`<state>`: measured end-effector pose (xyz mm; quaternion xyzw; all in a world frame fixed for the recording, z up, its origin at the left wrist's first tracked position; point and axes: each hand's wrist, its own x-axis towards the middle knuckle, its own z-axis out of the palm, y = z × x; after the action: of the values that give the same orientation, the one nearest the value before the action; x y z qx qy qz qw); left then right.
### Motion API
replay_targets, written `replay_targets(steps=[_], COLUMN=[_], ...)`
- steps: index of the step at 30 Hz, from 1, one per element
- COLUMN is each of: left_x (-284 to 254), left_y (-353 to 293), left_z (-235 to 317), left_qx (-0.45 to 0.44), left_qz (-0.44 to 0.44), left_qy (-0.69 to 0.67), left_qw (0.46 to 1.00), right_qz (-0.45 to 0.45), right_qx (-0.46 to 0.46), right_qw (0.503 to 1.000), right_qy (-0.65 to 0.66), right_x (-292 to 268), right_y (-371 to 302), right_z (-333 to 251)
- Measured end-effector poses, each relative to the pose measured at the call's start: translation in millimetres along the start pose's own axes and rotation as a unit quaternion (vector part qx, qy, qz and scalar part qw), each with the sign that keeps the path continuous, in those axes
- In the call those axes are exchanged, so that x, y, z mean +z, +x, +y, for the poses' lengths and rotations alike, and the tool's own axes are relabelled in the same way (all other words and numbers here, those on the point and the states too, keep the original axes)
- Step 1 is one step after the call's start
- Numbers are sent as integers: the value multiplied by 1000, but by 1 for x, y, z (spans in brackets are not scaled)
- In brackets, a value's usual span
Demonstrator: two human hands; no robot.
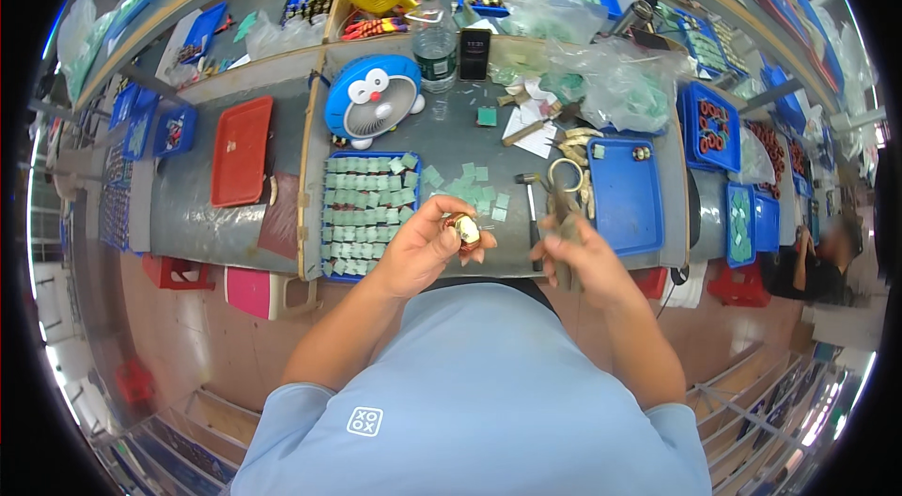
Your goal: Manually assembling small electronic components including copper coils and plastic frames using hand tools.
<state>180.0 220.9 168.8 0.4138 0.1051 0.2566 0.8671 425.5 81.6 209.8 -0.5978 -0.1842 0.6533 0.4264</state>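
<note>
My left hand (420, 250) pinches a small round wound coil (467, 231) with a pale shiny face and reddish edge. A long, dark greyish tool (567, 235) is gripped in my right hand (594, 263); motion blurs its shape, so its kind is unclear. Left of my hands, a blue tray (420, 178) holds rows of green square pieces over reddish parts. Loose green squares (467, 188) lie beyond my left hand. Between my hands rests a thin rod-like tool (532, 207) with a dark head. Near my right hand lies a pale ring (565, 175).
A blue tray (625, 214) to the right carries a small coil (642, 153) at its far end. Behind stand a blue cartoon-faced fan (374, 100), a bottle (435, 50) and a phone (474, 54). Plastic bags (625, 92) cover the back right. Another person (817, 261) sits far right.
</note>
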Motion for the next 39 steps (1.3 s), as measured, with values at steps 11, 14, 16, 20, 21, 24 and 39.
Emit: replay_targets(steps=[11, 14, 16, 20, 21, 24, 39], left_x=[-5, -3, -4, 2, 3, 8, 33], left_y=[-10, -10, -10, -12, -12, -11, -14], left_z=[17, 20, 21, 33, 35, 43, 56], left_qx=[31, 22, 32, 29, 32, 45, 106], left_qz=[-23, -43, -46, -61, -63, -80, -40], left_qy=[-18, -41, -12, 50, 48, 93, 185], left_qw=[999, 998, 998, 996, 996, 991, 976], right_qz=[75, 61, 69, 95, 100, 94, 129], right_qx=[-402, -401, -411, -436, -445, -454, -457], right_qw=[747, 731, 709, 675, 679, 691, 663], right_qy=[-525, -548, -569, -587, -575, -555, -579], right_x=[64, 68, 69, 71, 71, 74, 85], right_y=[-14, -13, -12, -12, -12, -12, -15], right_z=[-35, -38, -39, -40, -38, -42, -53])
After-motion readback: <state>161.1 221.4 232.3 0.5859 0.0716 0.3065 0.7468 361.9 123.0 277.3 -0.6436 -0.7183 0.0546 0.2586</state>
